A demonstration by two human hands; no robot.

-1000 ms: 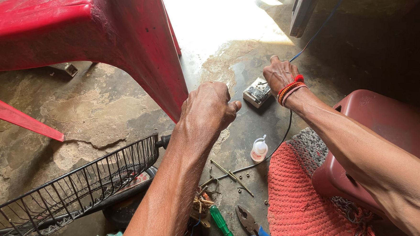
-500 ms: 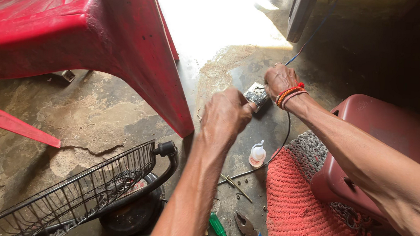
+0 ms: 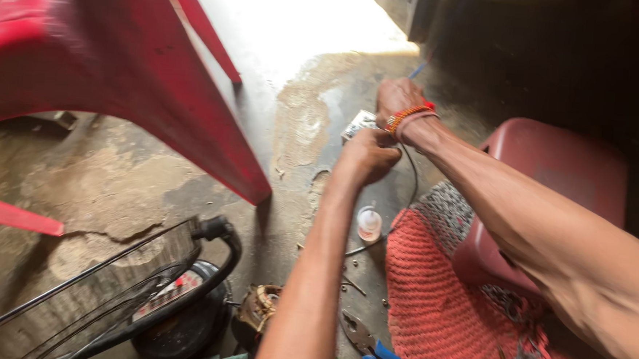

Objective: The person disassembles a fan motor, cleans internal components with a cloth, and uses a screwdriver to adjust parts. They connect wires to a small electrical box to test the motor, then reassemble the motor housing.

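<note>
Left hand [image 3: 368, 154] curled and right hand [image 3: 399, 100] both grip the small box [image 3: 359, 123]; a tug might topple the little bottle [image 3: 369, 223] nearby.

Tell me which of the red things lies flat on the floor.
The knitted mat. It lies flat beside the stool; stool and plastic chair stand up off the floor.

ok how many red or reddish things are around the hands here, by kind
red plastic chair: 1
maroon plastic stool: 1
reddish woven mat: 1
red and orange wrist bands: 1 set, on the right hand
total: 4
</note>
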